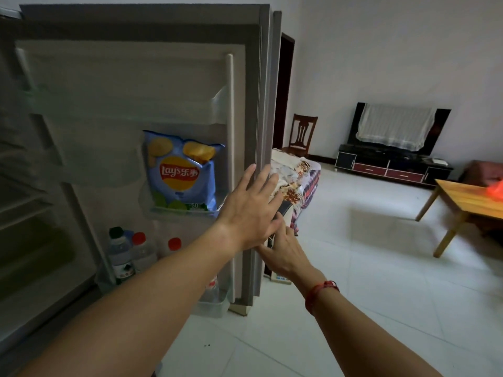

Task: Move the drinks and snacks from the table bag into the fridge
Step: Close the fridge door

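Note:
The fridge door [141, 77] stands open in front of me, its inner side facing me. A blue bag of Lay's chips [182, 172] sits upright in the middle door shelf. Three bottles [136, 254] stand in the lower door shelf, one with a dark cap and two with red caps. My left hand [250, 210] lies flat with spread fingers on the door's outer edge. My right hand [283, 251] reaches just below it, fingers at the door's edge. Neither hand holds anything. An orange bag [496, 190] lies on the wooden table at far right, cut off by the frame.
The fridge interior [24, 200] with its shelves is at the left. A wooden table [462, 202] stands at the right. A cloth-covered sofa [299, 180] sits behind the door, with a chair [302, 134] and a TV stand [392, 164] beyond. White tiled floor lies between.

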Tool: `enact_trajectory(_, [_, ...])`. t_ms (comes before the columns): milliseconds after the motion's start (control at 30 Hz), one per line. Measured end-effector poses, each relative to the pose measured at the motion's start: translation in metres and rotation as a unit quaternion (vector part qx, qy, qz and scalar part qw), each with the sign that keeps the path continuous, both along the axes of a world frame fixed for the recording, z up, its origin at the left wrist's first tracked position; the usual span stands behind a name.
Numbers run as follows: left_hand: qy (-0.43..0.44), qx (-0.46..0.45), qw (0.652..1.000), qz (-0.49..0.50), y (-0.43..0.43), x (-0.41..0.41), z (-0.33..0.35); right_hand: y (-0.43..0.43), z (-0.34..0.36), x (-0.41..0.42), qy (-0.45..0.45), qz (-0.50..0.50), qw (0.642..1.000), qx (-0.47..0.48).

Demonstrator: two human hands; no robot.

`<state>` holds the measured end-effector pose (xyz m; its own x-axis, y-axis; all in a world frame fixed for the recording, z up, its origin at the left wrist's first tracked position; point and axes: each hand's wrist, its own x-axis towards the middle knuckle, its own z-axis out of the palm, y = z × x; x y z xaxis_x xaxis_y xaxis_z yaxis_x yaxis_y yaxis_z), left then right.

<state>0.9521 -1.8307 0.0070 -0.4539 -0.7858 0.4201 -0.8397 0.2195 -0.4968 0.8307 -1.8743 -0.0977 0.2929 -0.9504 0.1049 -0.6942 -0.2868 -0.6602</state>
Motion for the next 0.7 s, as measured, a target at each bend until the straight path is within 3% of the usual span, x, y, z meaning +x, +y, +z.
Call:
enact_trajectory(367, [-0.050, 0.028, 0.996, 0.065, -0.043, 0.010, -0.012, -0.041, -0.022, 0.026, -0.081, 0.022, 0.996, 0.017])
enact_trajectory(700, [-0.034, 0.009, 0.998, 0.044, -0.032, 0.016, -0.017, -0.035, -0.019, 0.040, -0.133, 0.040, 0.990, 0.030])
